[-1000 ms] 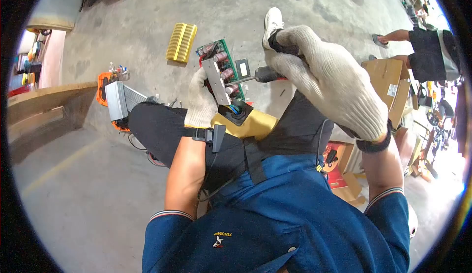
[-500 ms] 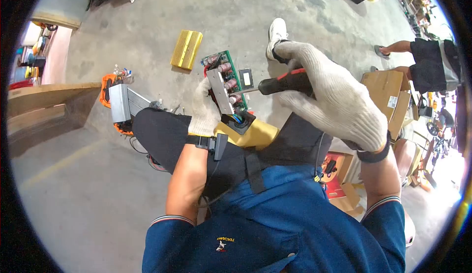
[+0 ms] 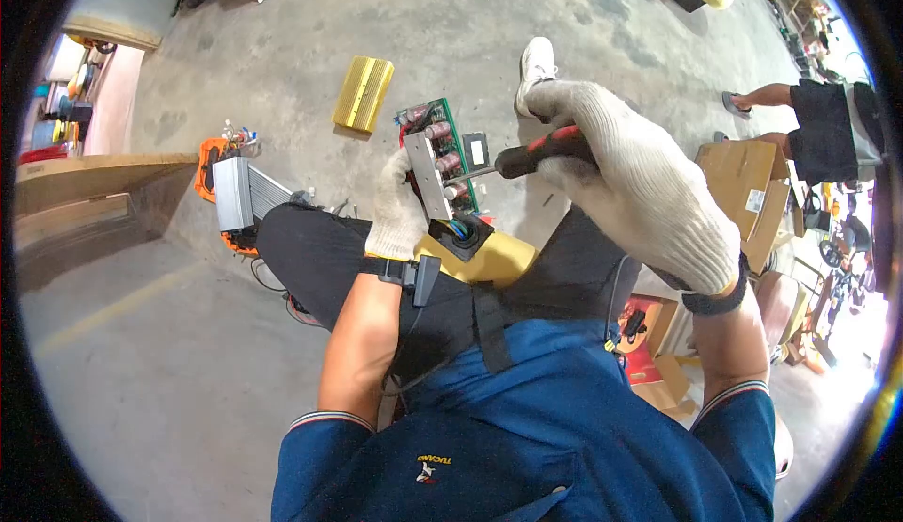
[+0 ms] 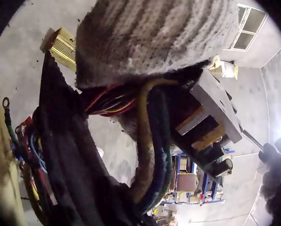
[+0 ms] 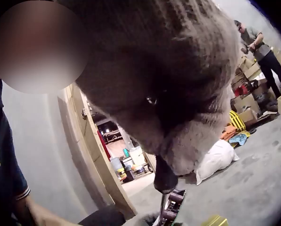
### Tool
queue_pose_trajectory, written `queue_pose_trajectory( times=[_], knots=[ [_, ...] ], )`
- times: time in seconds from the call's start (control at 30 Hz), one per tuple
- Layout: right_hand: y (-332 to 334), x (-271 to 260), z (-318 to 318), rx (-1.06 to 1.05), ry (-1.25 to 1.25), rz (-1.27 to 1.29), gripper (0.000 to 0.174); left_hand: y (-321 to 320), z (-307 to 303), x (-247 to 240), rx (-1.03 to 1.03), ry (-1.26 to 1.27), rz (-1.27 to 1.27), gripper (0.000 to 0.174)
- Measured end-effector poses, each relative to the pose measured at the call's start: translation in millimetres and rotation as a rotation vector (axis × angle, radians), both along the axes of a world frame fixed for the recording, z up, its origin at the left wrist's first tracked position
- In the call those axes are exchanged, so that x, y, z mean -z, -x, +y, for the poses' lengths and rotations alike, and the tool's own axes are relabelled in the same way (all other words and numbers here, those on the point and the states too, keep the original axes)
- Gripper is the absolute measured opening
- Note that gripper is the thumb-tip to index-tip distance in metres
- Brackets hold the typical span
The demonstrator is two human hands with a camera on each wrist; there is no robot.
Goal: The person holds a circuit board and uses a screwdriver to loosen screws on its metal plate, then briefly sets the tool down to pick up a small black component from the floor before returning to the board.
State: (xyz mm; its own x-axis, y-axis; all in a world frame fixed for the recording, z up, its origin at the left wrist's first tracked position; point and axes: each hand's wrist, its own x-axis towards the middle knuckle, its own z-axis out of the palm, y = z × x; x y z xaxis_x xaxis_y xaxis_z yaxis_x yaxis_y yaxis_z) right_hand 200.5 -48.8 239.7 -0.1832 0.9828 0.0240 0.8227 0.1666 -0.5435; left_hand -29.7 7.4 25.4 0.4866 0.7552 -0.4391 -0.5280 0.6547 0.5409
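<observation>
My gloved left hand (image 3: 395, 212) grips a green circuit board (image 3: 453, 136) by its side, with a flat grey metal plate (image 3: 428, 179) along the near edge and several capacitors beyond it. My gloved right hand (image 3: 649, 174) holds a black-and-red screwdriver (image 3: 517, 162), its shaft pointing left to the plate's edge among the capacitors. In the left wrist view, thick wires (image 4: 152, 141) run below the glove, beside the metal plate (image 4: 215, 103). The glove covers most of the handle in the right wrist view, where the screwdriver's neck (image 5: 165, 176) shows over the board.
A gold finned case (image 3: 363, 94) lies on the floor ahead. A silver finned unit with orange ends (image 3: 230, 197) stands by the left knee. A yellow piece (image 3: 499, 257) is between the legs. Cardboard boxes (image 3: 738, 179) and another person's legs (image 3: 762, 97) are at right.
The right hand's fingers loosened on the screwdriver handle, baring more of it, then drew in around it again. The left hand keeps its hold on the board; the head view shifted slightly.
</observation>
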Motion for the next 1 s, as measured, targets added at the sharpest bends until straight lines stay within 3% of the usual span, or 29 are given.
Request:
queue_pose_trajectory(
  times=[0.03,0.17,0.3,0.37,0.5,0.67,0.77,0.9,1.0],
  knots=[
    [3.1,-0.3,-2.0,0.111,0.122,0.035,0.041,0.5,-0.6,0.0,0.002,0.001,0.003,0.049],
    [-0.8,-0.5,-3.9,0.112,0.067,-0.001,0.045,-4.8,-2.1,-9.7,-0.044,-0.005,0.091,0.049],
    [-2.8,-2.7,-1.8,-0.037,-0.018,-0.051,0.045,-4.3,-3.7,-13.3,-0.053,-0.014,0.094,0.050],
    [5.4,-8.0,1.3,0.123,0.203,-0.041,0.047,-0.5,-2.6,-9.5,-0.030,-0.001,0.077,0.049],
    [4.9,-10.7,-2.4,0.162,0.165,-0.121,0.048,-2.1,-1.3,-6.0,-0.010,0.034,0.064,0.049],
    [1.7,-20.3,-4.2,-0.146,0.016,-0.016,0.047,-0.7,-2.8,-14.0,-0.042,0.027,0.055,0.049],
    [16.1,-23.8,-9.7,0.021,0.093,-0.050,0.050,-1.6,-2.0,-17.6,-0.016,0.032,0.089,0.048],
    [11.5,-25.8,-8.0,0.080,0.164,-0.016,0.055,-8.2,-2.1,-26.0,-0.077,0.061,0.140,0.040],
    [8.8,-32.5,-7.2,-0.049,0.110,0.021,0.054,-4.7,-3.1,-25.7,-0.087,0.064,0.119,0.039]
  ],
)
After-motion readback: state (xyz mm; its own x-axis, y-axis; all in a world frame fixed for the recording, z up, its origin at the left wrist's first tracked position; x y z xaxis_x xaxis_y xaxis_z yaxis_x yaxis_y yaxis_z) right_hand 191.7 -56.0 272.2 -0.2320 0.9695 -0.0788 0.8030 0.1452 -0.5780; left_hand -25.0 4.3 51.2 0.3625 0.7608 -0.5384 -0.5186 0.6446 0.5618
